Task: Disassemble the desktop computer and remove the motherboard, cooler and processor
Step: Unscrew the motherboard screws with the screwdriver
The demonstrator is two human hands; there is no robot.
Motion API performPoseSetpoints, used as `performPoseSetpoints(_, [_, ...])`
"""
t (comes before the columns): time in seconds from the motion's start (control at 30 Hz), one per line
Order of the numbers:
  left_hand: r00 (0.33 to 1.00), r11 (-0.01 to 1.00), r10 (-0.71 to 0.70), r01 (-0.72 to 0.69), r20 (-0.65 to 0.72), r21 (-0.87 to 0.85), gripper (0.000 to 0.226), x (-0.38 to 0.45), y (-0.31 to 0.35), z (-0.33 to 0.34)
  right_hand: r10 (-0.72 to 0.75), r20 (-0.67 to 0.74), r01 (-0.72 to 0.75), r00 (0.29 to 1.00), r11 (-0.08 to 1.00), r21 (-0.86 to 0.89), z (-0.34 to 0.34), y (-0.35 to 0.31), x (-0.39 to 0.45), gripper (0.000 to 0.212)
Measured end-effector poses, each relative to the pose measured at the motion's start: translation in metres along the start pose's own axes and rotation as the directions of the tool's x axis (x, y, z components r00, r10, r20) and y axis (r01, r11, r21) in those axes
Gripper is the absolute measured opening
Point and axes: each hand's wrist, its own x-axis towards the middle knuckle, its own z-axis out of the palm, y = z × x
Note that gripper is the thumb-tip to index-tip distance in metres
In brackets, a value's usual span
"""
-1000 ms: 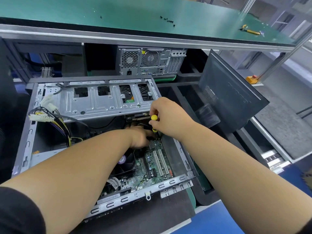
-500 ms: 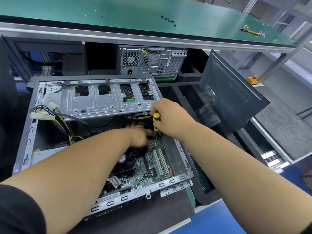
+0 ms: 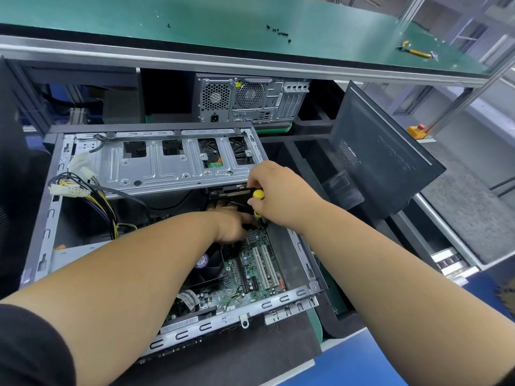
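Your right hand (image 3: 281, 193) grips a yellow-and-black screwdriver (image 3: 257, 203), fingers curled round the handle so that its yellow cap pokes out between thumb and forefinger; the shaft points down to the far right corner of the motherboard (image 3: 257, 267), just beside the case wall. Your left hand (image 3: 232, 225) reaches deep into the open computer case (image 3: 44, 235) and rests low on that same corner of the board, right beside the screwdriver's tip; its fingers are tucked out of sight under your right hand, so you cannot tell whether they hold anything. The green motherboard lies flat on the case floor, directly beneath both hands, its white expansion slots near your right wrist. The black cooler fan (image 3: 211, 267) sits on the board just nearer you than your left hand, partly hidden by your left forearm. The metal drive cage (image 3: 172, 162) stands swung up behind your hands.
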Motion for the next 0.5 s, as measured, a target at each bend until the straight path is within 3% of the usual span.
performPoseSetpoints(0.5, [1.0, 1.0, -0.016, 0.016, 0.017, -0.007, 0.054, 0.0, -0.0009, -0.0002, -0.01, 0.019, 0.011, 1.0, 0.999, -0.037, -0.0005, -0.0003, 0.0035, 0.014])
